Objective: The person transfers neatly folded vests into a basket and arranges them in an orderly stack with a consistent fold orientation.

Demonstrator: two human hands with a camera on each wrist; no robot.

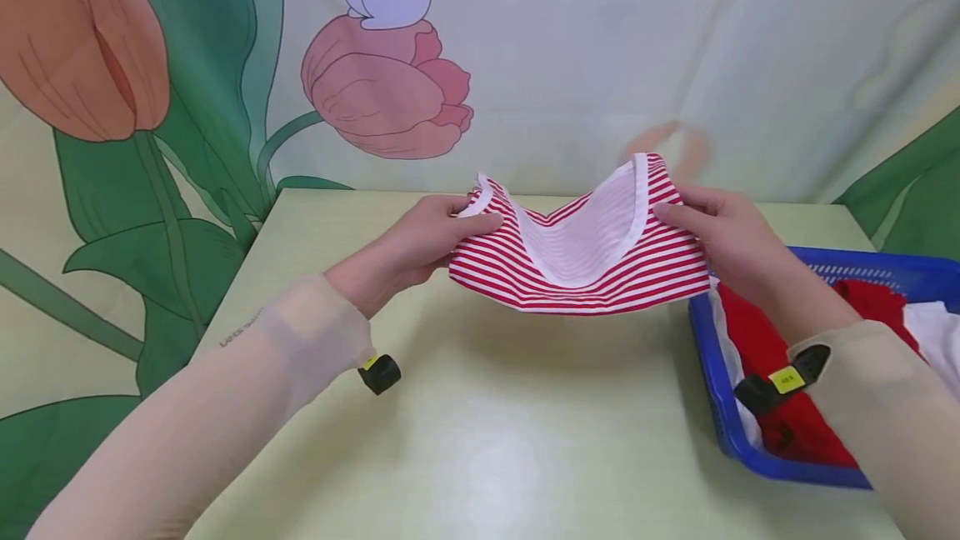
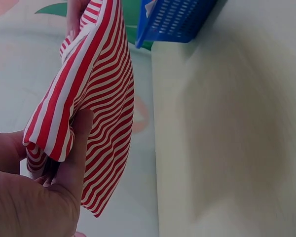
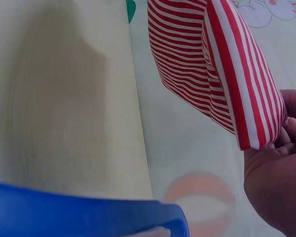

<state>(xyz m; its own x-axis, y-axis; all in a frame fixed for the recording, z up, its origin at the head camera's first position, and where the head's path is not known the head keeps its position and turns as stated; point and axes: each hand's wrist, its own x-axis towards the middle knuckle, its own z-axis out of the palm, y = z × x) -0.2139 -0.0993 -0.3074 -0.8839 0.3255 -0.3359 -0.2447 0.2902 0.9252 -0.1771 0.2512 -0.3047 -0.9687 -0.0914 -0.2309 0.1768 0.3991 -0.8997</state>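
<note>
A red-and-white striped top with white trim along its scooped opening hangs above the table, stretched between both hands. My left hand pinches its left upper corner, thumb on the near side. The right upper corner is gripped by my right hand, with the thumb in front and the fingers behind the cloth. In the left wrist view the striped top droops past the left thumb. From the right wrist, its folded edge shows next to the right hand. Part of the fingers is hidden by the fabric.
A blue plastic basket with red cloth and white cloth in it stands on the table's right side, under the right forearm. The pale table ends at a backdrop printed with tulips.
</note>
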